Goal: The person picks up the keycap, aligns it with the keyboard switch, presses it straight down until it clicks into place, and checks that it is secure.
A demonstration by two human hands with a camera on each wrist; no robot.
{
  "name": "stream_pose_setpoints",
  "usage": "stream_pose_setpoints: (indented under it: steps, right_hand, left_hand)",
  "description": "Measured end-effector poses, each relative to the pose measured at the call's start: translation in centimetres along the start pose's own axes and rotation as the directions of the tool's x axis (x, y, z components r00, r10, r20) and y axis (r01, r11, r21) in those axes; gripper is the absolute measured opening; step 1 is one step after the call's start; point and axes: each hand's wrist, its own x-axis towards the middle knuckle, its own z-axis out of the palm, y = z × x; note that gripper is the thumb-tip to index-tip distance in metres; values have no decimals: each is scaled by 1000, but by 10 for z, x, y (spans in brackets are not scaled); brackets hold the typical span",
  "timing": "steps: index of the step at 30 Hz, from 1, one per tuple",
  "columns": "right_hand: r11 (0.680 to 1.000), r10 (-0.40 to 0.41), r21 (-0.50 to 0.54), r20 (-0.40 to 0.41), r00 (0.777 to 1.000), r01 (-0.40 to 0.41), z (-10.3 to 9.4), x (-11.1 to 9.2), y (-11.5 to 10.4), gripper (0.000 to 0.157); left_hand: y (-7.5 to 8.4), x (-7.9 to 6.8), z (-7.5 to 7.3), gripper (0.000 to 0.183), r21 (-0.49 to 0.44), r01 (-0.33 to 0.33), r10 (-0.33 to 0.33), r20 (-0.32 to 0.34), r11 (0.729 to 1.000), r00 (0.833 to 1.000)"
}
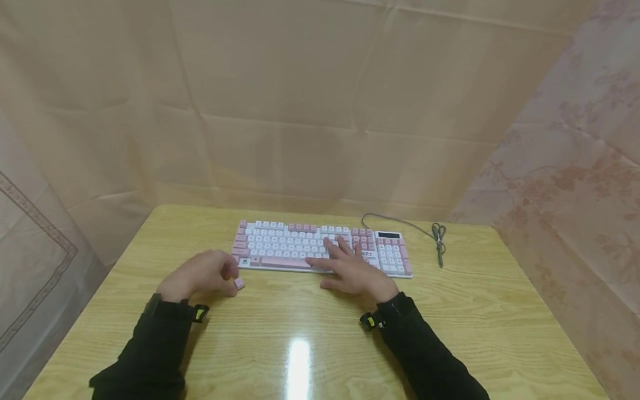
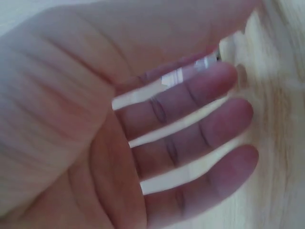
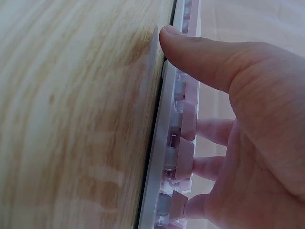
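A pink-and-white keyboard (image 1: pixel 285 264) lies on the table. Off its front left corner, my left hand (image 1: pixel 207 273) pinches a small pink keycap (image 1: pixel 239 283) at the tips of thumb and index finger. The left wrist view shows the other fingers (image 2: pixel 209 129) loosely bent and apart; the keycap is hidden there. My right hand (image 1: pixel 352 272) is spread over the right-of-middle part of the keyboard. In the right wrist view its fingertips (image 3: pixel 207 167) rest on the pink front-row keys (image 3: pixel 185 160), while the thumb (image 3: pixel 190 47) lies along the front edge.
From the keyboard's back edge a grey cable (image 1: pixel 400 221) runs right to a tied bundle (image 1: pixel 439 244). The wooden table (image 1: pixel 480 311) ends in front of a beige cloth backdrop (image 1: pixel 300 111). Patterned cloth (image 1: pixel 575 194) hangs on the right.
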Motion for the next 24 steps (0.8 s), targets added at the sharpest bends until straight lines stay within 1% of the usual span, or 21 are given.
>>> stream_pose_setpoints:
  steps: [2, 5, 8, 11, 17, 24]
  right_hand:
    - [1000, 0, 5, -1, 1000, 0, 0, 0, 0, 54]
    - [1000, -2, 12, -1, 1000, 2, -1, 0, -1, 54]
    - [1000, -2, 13, -2, 1000, 2, -2, 0, -2, 54]
    - [1000, -4, 11, -3, 1000, 4, -2, 0, -2, 54]
    - [1000, -9, 4, -9, 1000, 9, -2, 0, -1, 54]
    - [1000, -5, 25, 5, 1000, 5, -2, -1, -1, 54]
  left_hand:
    - [1, 0, 0, 23, -29, -26, 26, 9, 999, 1000]
    - [3, 0, 0, 20, -59, -70, 71, 25, 996, 997]
    - [4, 1, 1, 13, -43, -94, 94, 16, 995, 995]
    - [3, 2, 2, 12, -19, -86, 86, 2, 996, 996]
    - [3, 5, 2, 15, 10, -58, 59, -16, 998, 998]
    - [3, 7, 3, 13, 30, -80, 81, -32, 996, 996]
